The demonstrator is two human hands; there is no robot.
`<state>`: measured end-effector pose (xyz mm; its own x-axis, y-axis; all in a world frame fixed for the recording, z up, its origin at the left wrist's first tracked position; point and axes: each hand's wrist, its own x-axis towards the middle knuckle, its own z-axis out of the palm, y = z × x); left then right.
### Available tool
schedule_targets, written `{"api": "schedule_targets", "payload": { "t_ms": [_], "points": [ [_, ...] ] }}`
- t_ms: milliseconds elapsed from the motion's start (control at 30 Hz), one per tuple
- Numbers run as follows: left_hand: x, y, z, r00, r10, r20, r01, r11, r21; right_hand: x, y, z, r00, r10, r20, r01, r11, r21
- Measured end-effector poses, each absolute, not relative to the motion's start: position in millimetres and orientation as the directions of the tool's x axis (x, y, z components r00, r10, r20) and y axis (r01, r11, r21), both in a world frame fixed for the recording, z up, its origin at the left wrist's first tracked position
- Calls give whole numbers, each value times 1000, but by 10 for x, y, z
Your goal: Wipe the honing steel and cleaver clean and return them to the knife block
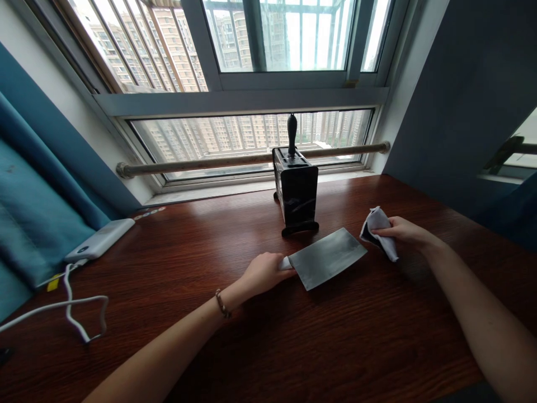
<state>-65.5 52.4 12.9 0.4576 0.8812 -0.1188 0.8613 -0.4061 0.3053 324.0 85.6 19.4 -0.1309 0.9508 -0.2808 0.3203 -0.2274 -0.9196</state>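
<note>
My left hand [265,273] is closed round the pale handle of a cleaver [329,258]. The broad grey blade points right and lies level just above or on the wooden table; I cannot tell which. To the right of the blade tip, my right hand [405,230] pinches a folded white and dark cloth [381,230]. The cloth is apart from the blade. Behind the cleaver stands a black knife block [298,193] with one black-handled tool [292,134] upright in its top.
A reddish-brown wooden table [201,240] reaches to the window sill. At the left, a white power bank or adapter [100,240] lies by a blue curtain [37,184], with a white cable [75,322] trailing over the table. A rail [201,164] crosses the window behind.
</note>
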Motion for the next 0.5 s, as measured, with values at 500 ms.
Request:
{"api": "schedule_targets", "payload": {
  "t_ms": [500],
  "points": [
    [-651, 529, 125, 459, 876, -147, 849, -384, 363, 2773, 710, 100, -479, 807, -344, 50, -367, -929]
  ]
}}
